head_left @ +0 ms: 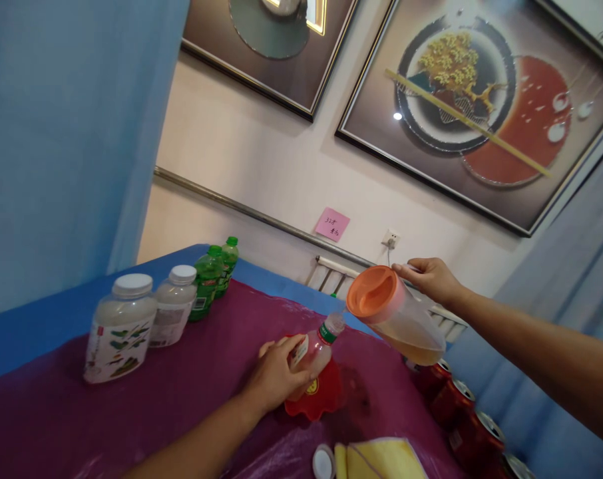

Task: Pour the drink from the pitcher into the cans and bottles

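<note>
My left hand [276, 372] is wrapped round a clear plastic bottle [315, 356] with a green neck ring. The bottle is uncapped and stands tilted over a red wavy-edged dish [314, 399]. My right hand [434, 279] grips the handle of a translucent pitcher [406, 326] with an orange lid. Pale yellowish liquid shows in the pitcher, which is tipped to the left. Its lid edge is just above and beside the bottle's mouth. I cannot clearly make out whether liquid is flowing between them.
Two white-capped jars [122, 332] and two green-capped bottles [209, 283] stand at left on the purple cover [192, 406]. Several red cans [451, 402] line the right edge. In front lie a yellow cloth [384, 459] and a white cap [323, 462]. A wet patch [356, 392] darkens the cover.
</note>
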### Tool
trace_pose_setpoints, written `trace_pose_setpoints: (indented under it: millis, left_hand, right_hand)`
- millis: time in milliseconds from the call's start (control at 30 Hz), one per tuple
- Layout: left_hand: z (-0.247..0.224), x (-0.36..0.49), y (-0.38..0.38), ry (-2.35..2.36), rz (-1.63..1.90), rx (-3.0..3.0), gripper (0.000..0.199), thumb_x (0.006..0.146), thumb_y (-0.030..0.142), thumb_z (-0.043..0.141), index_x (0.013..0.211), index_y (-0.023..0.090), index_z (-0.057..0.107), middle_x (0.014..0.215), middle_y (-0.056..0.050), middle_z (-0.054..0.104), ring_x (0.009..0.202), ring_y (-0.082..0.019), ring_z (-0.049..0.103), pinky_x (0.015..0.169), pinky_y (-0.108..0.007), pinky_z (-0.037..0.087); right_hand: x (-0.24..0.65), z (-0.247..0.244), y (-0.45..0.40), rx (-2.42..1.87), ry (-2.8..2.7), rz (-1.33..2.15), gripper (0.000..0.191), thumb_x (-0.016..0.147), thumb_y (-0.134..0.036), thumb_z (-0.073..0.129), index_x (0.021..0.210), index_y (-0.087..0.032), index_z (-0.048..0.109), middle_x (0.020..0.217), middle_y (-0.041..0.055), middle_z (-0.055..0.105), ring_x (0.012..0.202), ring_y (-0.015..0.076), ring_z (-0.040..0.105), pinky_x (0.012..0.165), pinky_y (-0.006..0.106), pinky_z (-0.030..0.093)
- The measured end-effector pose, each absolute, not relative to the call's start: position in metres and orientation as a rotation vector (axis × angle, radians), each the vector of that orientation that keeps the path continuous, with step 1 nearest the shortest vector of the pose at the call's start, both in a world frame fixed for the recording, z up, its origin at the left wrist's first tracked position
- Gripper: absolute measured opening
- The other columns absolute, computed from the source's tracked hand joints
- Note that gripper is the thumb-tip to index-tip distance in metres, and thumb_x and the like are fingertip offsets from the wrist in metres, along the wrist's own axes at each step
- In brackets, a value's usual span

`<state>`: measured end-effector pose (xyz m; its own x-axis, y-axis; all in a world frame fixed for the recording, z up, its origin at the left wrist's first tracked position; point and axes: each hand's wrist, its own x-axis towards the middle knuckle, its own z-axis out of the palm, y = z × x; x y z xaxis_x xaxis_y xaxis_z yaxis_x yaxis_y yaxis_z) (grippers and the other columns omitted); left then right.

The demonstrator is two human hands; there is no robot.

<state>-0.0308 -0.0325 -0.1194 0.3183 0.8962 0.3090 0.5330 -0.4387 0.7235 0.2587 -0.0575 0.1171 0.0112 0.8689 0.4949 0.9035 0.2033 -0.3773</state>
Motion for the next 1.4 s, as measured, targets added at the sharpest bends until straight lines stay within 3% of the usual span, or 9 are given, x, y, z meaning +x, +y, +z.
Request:
trace_pose_setpoints:
  millis: [1400]
  left_hand:
    - [-0.1183, -0.0318, -0.0331, 1.26, 0.982, 2.071, 0.059, 0.067, 0.036, 0.075, 0.125, 0.029, 0.064, 0.127, -0.004, 0.071, 0.119, -0.03, 0.062, 0.106, -0.041, 0.04]
  right_hand:
    - [0.26, 0.1174, -0.0592, -1.657, -1.848, -0.081, 0.065, 0.076, -0.079, 0.058, 0.053, -0.024, 0.032, 0.053, -0.0064, 0.022, 0.049, 0.0093, 0.023, 0.045, 0.026, 0.019]
